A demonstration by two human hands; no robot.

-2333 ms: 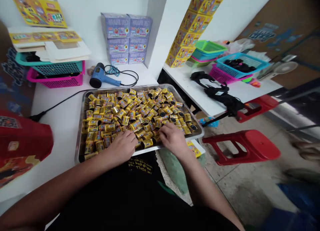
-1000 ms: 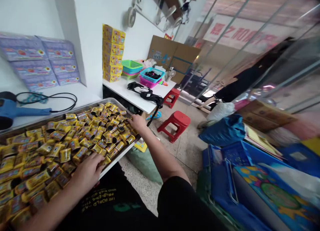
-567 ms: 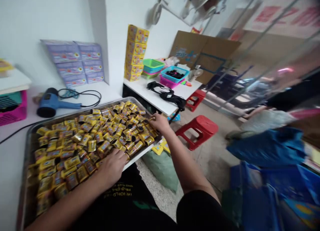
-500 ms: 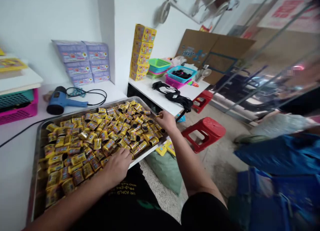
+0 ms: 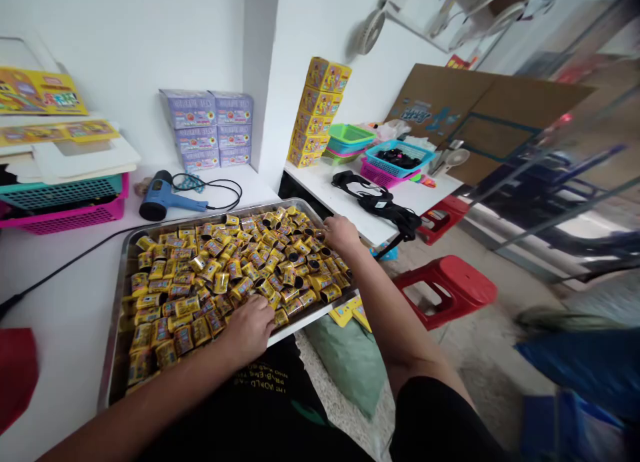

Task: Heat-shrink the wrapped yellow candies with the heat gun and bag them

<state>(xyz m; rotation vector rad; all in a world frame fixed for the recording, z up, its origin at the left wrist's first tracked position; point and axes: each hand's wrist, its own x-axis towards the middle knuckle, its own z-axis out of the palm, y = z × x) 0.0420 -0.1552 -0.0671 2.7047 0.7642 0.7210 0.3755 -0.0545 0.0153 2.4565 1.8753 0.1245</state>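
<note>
A large steel tray [image 5: 114, 315] sits on a white counter, packed with several small yellow printed rolls [image 5: 220, 275] with dark hollow ends, lying every which way. My left hand [image 5: 247, 332] rests on the rolls near the tray's front rim, fingers curved over them. At the far right edge of the heap, my right hand [image 5: 341, 235] presses down among the rolls. Neither hand visibly lifts a roll.
A blue heat gun [image 5: 157, 195] with a black cable lies behind the tray. Purple boxes [image 5: 205, 125] and yellow boxes [image 5: 315, 112] stand stacked beyond it. Stacked baskets [image 5: 65, 205] sit left. Black straps [image 5: 380, 202] lie on a white table right; a red stool [image 5: 445, 289] stands below.
The view has swung back left toward the tray after turning right. My right hand has moved from the front rim to the tray's far right side, and the rolls have shifted slightly.
</note>
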